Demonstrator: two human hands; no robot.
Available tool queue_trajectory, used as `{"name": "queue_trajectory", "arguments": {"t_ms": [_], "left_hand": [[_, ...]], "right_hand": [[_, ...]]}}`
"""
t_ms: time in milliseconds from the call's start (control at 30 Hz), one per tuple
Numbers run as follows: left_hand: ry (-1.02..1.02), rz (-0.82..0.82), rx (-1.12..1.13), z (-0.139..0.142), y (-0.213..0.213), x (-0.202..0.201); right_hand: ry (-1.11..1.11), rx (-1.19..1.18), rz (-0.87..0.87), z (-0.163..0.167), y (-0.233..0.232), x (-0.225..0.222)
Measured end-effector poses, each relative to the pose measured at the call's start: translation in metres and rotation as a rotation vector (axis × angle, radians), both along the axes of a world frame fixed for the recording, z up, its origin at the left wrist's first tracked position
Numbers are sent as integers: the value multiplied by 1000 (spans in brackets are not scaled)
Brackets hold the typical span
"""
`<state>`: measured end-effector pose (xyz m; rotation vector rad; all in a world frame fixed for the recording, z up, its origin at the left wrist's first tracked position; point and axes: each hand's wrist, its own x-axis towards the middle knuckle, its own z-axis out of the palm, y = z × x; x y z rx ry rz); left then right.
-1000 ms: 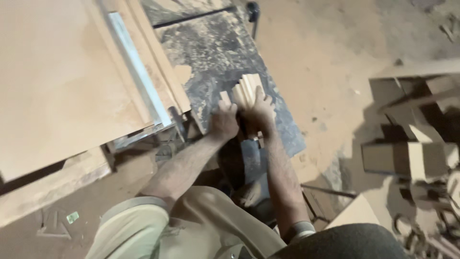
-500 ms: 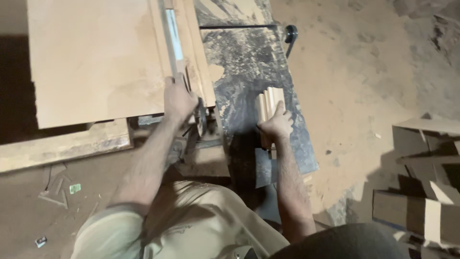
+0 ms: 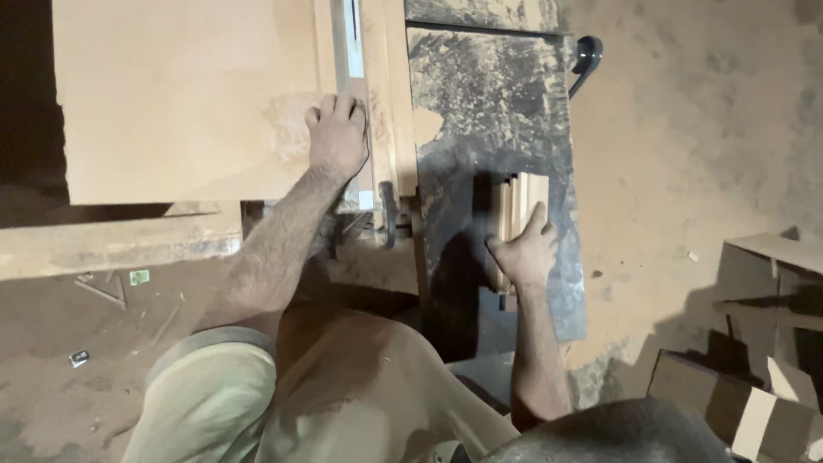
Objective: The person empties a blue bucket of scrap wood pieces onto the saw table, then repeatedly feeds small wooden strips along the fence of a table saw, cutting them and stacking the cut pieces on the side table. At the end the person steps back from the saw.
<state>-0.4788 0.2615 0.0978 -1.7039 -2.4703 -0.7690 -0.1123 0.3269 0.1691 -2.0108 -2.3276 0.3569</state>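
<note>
My left hand lies palm down on the right edge of a big tan board, its fingers touching a grey metal rail beside it. My right hand presses flat on the near end of a small stack of light wooden strips. The strips lie on a dusty dark metal saw table. Neither hand is closed around anything.
A black lever handle sticks out at the table's far right corner. Cut wooden blocks and boxes are piled on the sawdust floor at the right. A long plank runs under the board at the left. My knee fills the bottom.
My left hand has left the strips and travelled left and away onto the board by the rail. My right hand stays on the strips. The view has swung left.
</note>
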Motion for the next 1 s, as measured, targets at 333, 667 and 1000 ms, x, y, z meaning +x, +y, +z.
{"name": "queue_trajectory", "arguments": {"t_ms": [333, 667, 1000], "left_hand": [[28, 0, 32, -3, 80, -69], [108, -27, 29, -22, 162, -151], [78, 106, -214, -42, 264, -255]], "right_hand": [[-47, -30, -22, -6, 1, -2], [-53, 5, -23, 1, 1, -16], [-26, -7, -58, 15, 6, -24]]}}
